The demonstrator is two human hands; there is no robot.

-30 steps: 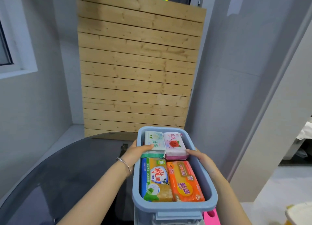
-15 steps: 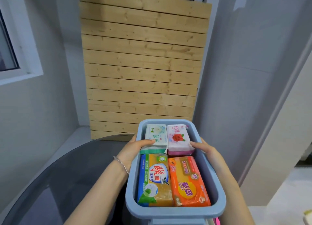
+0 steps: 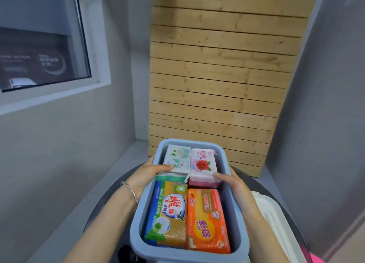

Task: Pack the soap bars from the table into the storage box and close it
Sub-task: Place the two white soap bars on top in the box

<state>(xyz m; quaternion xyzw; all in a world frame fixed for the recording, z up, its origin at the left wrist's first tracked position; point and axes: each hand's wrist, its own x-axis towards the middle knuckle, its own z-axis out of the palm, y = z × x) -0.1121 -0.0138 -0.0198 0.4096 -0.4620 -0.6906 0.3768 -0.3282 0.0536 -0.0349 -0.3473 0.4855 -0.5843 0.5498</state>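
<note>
An open blue storage box [image 3: 138, 235] sits in front of me, filled with wrapped soap bars. A white-green soap [image 3: 178, 159] and a white-pink rose soap [image 3: 202, 164] lie at the far end, on top of others. A yellow-blue soap [image 3: 169, 215] and an orange soap [image 3: 207, 221] lie at the near end. My left hand [image 3: 146, 175] grips the box's left wall, thumb over the rim on the white-green soap. My right hand [image 3: 233, 181] grips the right wall, thumb touching the rose soap.
The box rests over a dark round glass table [image 3: 110, 201]. A white lid [image 3: 276, 223] lies to the right of the box. A wooden slat panel [image 3: 217, 85] leans against the grey wall behind. A window [image 3: 39, 51] is at the upper left.
The view has swung to the left and closer, so the window and the white lid now show. Both hands keep their hold on the box sides; the soaps have not shifted.
</note>
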